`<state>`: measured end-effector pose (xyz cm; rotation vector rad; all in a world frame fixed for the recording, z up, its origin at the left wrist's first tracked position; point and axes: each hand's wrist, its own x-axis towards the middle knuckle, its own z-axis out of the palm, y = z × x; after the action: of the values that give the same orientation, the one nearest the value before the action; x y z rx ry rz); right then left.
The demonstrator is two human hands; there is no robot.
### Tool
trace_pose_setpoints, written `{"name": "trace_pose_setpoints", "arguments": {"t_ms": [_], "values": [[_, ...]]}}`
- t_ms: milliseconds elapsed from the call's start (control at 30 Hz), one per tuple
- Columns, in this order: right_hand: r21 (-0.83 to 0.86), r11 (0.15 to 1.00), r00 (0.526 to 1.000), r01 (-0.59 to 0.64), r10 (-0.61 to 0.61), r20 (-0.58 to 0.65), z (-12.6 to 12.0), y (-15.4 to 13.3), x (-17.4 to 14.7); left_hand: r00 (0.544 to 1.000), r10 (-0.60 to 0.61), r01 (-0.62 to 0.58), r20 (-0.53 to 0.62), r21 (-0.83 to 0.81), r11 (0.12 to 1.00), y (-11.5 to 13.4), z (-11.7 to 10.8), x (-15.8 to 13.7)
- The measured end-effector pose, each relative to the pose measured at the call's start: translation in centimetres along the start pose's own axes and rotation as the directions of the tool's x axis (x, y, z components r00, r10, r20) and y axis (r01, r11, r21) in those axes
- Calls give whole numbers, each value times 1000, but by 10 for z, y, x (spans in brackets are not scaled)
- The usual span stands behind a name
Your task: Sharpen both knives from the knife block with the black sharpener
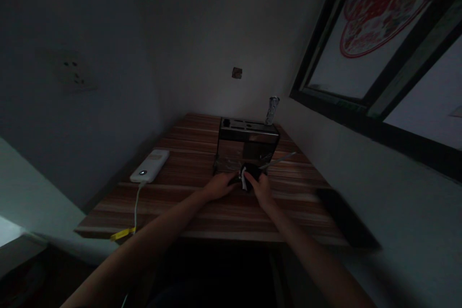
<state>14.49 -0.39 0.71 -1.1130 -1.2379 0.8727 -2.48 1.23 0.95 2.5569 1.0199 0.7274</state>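
Note:
Above the wooden table, near its middle, is a dark object [252,173] with a white strip along one side. The dim light hides its exact kind. My right hand [263,188] is closed around its right side, thumb near the white strip. From the left, my left hand [219,186] pinches a dark, narrow part of the same object. Just behind stands a dark metal rack [249,126] with slots in its top. A patterned silver handle [272,109] sticks up from the rack's right end. A thin pale rod [278,160] slants out beyond my right hand.
A white power bank [150,166] lies at the table's left, its cable [136,207] hanging over the front edge past a yellow tag [121,234]. A dark flat panel [346,216] is at the right edge. Walls border the wood-grain table [195,142]; a dark-framed window [335,101] is at right.

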Motion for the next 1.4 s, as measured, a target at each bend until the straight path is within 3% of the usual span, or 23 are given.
{"name": "trace_pose_setpoints", "arguments": {"t_ms": [300,533,867,1200,1400], "values": [[150,988,997,43,-32,-76,-11,-2,9,999,-42,41,-14,-35,999,3,-1,2],[239,970,969,54,7,-246,-27,-12,19,998,-58,58,3,4,998,8,-5,1],[377,894,839,241,3,-543,-60,-27,34,999,16,-15,30,-19,1000,8,-5,1],[365,883,748,294,25,-663,-75,-29,39,998,43,-41,40,-40,998,11,-8,0],[328,907,740,266,25,-672,-79,-28,40,998,43,-41,35,-45,998,12,-9,0]]}}
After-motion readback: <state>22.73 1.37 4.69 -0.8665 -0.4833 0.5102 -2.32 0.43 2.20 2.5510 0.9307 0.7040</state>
